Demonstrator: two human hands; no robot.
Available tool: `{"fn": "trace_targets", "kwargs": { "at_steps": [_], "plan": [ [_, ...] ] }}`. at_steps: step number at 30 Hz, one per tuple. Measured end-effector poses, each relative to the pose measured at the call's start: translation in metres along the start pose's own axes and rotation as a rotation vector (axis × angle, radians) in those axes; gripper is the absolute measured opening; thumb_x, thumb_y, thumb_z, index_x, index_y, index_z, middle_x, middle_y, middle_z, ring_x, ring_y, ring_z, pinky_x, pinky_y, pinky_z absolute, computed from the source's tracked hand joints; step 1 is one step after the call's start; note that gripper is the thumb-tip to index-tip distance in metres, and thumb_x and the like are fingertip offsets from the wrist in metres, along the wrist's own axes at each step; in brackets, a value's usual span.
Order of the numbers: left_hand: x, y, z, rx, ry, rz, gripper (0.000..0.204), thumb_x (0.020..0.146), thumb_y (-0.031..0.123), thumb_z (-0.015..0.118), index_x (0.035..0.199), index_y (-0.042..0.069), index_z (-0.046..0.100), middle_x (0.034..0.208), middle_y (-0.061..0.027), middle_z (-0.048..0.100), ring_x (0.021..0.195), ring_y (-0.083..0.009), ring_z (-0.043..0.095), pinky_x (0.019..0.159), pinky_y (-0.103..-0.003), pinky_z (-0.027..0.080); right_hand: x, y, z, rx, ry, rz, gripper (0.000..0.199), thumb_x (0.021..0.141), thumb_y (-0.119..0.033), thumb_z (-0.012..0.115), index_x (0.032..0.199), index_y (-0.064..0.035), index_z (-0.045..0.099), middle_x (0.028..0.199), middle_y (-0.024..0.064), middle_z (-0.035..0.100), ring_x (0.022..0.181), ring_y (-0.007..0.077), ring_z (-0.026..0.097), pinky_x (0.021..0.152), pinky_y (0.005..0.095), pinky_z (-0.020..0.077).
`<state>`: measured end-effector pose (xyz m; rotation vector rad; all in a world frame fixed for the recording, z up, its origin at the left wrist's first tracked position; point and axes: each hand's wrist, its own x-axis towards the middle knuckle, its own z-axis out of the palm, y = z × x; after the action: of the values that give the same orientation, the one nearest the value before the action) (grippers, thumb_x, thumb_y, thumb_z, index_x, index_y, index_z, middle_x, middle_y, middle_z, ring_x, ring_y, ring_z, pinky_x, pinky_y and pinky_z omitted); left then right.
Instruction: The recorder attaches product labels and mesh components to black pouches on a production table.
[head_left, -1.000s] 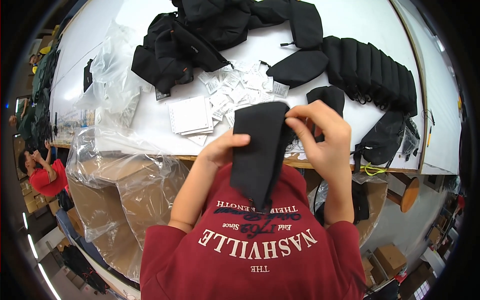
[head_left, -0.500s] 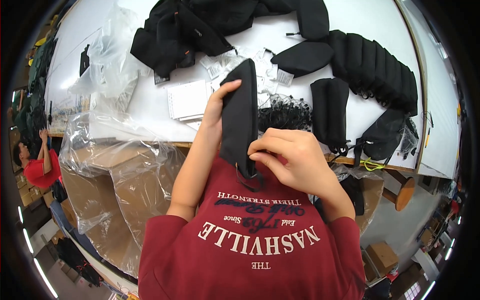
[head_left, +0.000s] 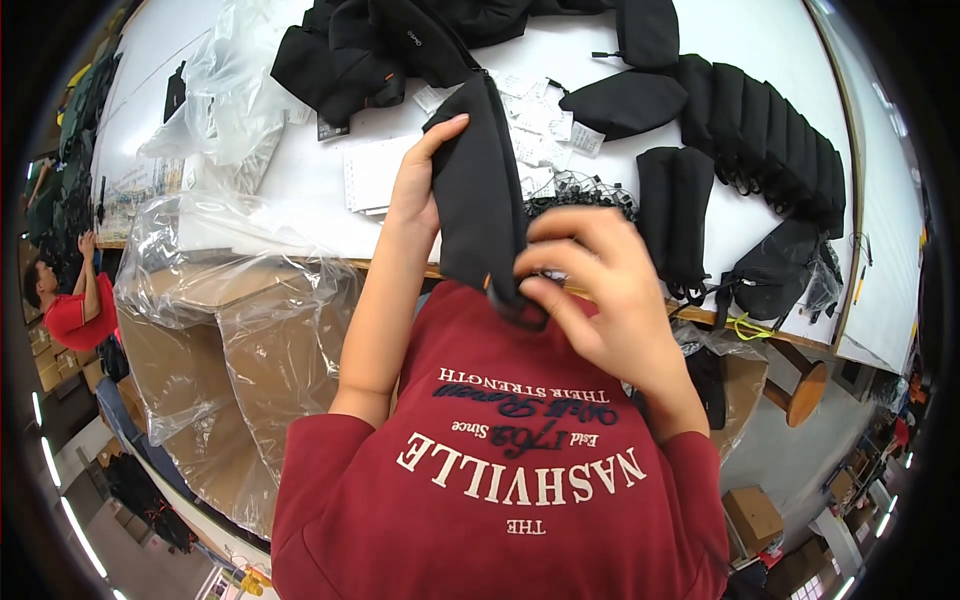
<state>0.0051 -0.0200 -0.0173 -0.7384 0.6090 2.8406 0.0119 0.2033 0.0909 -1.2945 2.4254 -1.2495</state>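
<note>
My left hand [head_left: 418,185] is closed round the far left edge of a long black fabric pouch [head_left: 475,195], thumb lying on its face. The pouch tilts upright in front of my chest. A zip runs along its right edge, and a dark strap loop and a small orange tab [head_left: 487,281] show at its lower end. Beside that lower right edge is my right hand [head_left: 600,285], partly blurred, with thumb and fingers apart. Whether its fingertips touch the zip edge cannot be made out.
On the white table [head_left: 310,245] lie white paper tags [head_left: 545,125], a heap of thin black cords [head_left: 590,190] and a row of black pouches [head_left: 760,125]. More black pouches [head_left: 345,75] are piled at the back. Left stands a plastic-lined carton [head_left: 180,360]. A person in red [head_left: 80,310] is far left.
The pouch's far end has swung left and its lower end has risen slightly. My right hand has opened from a pinch at the zip edge and shifted a little up and right.
</note>
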Motion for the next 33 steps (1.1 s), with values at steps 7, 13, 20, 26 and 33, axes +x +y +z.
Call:
{"fn": "trace_targets", "kwargs": {
  "at_steps": [7,13,20,26,33],
  "plan": [
    [-0.008,-0.018,0.000,0.090,0.080,0.035,0.030,0.090,0.020,0.059,0.111,-0.001,0.056,0.106,-0.0100,0.063,0.097,-0.0204,0.062,0.084,-0.032,0.052,-0.002,0.004,0.013,-0.531,-0.047,-0.112,0.041,0.078,-0.023,0.064,0.119,-0.0180,0.059,0.124,0.0026,0.052,0.120,0.0208,0.044,0.105,0.0395,0.0258],
    [-0.042,-0.020,0.002,0.254,-0.024,0.014,0.037,0.094,0.027,0.054,0.123,0.003,0.046,0.115,-0.0101,0.057,0.105,-0.0202,0.056,0.092,-0.037,0.048,0.004,0.025,-0.008,-0.273,0.086,-0.040,0.064,0.062,-0.006,0.071,0.122,-0.0191,0.058,0.104,0.0033,0.057,0.097,0.0221,0.056,0.089,0.0387,0.0359],
    [-0.063,-0.002,0.011,1.303,-0.215,0.869,0.072,0.076,0.024,0.076,0.135,0.008,0.038,0.130,-0.0125,0.049,0.118,-0.0272,0.046,0.102,-0.040,0.035,-0.007,0.033,-0.021,0.566,0.228,0.419,0.039,0.077,-0.007,0.069,0.115,-0.0054,0.058,0.100,0.0045,0.061,0.078,0.0083,0.061,0.068,0.0223,0.0475],
    [-0.071,0.007,0.019,1.571,-0.215,1.049,0.061,0.068,0.013,0.080,0.124,0.010,0.056,0.124,-0.0127,0.054,0.113,-0.0274,0.051,0.095,-0.037,0.042,-0.013,0.038,-0.029,0.789,0.088,0.456,0.042,0.075,-0.004,0.073,0.115,-0.0050,0.057,0.103,0.0064,0.060,0.078,0.0090,0.062,0.071,0.0217,0.0480],
    [-0.088,-0.001,0.006,1.412,-0.288,0.861,0.032,0.065,-0.010,0.073,0.093,0.004,0.068,0.108,-0.0109,0.061,0.090,-0.0204,0.061,0.072,-0.029,0.051,-0.030,0.057,-0.021,0.714,0.004,0.335,0.027,0.072,-0.003,0.077,0.096,-0.0019,0.063,0.107,0.0086,0.062,0.092,0.0149,0.062,0.078,0.0273,0.0499]
  ]
}}
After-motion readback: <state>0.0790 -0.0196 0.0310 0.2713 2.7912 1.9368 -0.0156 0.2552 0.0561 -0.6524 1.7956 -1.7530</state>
